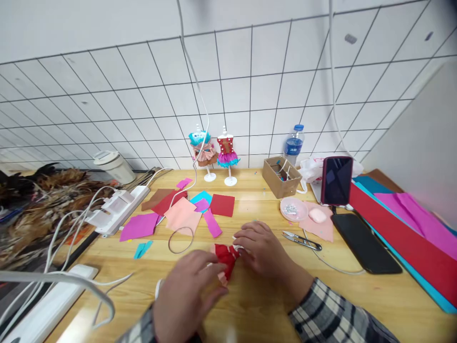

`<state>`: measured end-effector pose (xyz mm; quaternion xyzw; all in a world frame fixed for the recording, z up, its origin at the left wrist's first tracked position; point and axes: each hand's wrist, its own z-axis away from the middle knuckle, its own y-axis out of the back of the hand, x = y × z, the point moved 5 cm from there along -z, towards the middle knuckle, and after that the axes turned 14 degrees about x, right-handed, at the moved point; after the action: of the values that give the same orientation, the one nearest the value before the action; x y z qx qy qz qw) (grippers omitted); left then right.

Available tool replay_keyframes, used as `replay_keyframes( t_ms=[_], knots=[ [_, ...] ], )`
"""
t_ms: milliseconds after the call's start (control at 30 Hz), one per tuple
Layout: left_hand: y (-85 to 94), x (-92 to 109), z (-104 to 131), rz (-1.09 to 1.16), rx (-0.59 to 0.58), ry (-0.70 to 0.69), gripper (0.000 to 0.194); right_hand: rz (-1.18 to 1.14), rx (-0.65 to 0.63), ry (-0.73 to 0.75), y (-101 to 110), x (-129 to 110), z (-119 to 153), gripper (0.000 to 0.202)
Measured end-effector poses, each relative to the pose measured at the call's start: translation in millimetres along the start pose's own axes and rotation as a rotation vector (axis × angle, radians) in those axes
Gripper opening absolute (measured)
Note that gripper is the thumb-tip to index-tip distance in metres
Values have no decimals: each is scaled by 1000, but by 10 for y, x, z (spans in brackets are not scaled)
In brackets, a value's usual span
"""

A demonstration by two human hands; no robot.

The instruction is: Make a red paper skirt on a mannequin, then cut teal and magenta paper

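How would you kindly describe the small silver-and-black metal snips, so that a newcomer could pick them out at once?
On the pale wooden table, find the flat black rectangular device at the right. The small silver-and-black metal snips lie between it and the person's bare right hand. Their pointed blades set them apart from the thin white cable near them.

Bright, even light; soft glare on glossy pale-wood tabletop (257, 305). Left hand (193, 286) motion-blurred. White dark-gridded tile wall (235, 57) skewed toward edges.
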<state>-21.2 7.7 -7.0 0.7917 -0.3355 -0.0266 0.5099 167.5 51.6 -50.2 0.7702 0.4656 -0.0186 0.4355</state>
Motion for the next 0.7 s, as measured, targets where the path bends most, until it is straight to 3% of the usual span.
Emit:
replay_keyframes(
  t_ms=[33,100,200,300,533,700],
  knots=[
    [-87,160,23,-27,-26,-50,28,-1,-49,-10,-41,-15,-53,18],
    [-236,280,46,-82,-36,-70,40,15,-148,-39,-108,-25,-132,24],
    [-366,156,94,-96,-28,-62,32,89,-279,-60,-164,-30,-173,25],
    [-378,-9,158,-66,-14,-47,29,158,-358,-47,-172,-54,-171,18],
    [-343,11,161,-4,-64,-28,23,197,-395,-50,-164,-87,-174,17],
    [-371,-8,170,-9,-78,-37,29,199,-368,-88,-201,0,-236,20]
  ],
)
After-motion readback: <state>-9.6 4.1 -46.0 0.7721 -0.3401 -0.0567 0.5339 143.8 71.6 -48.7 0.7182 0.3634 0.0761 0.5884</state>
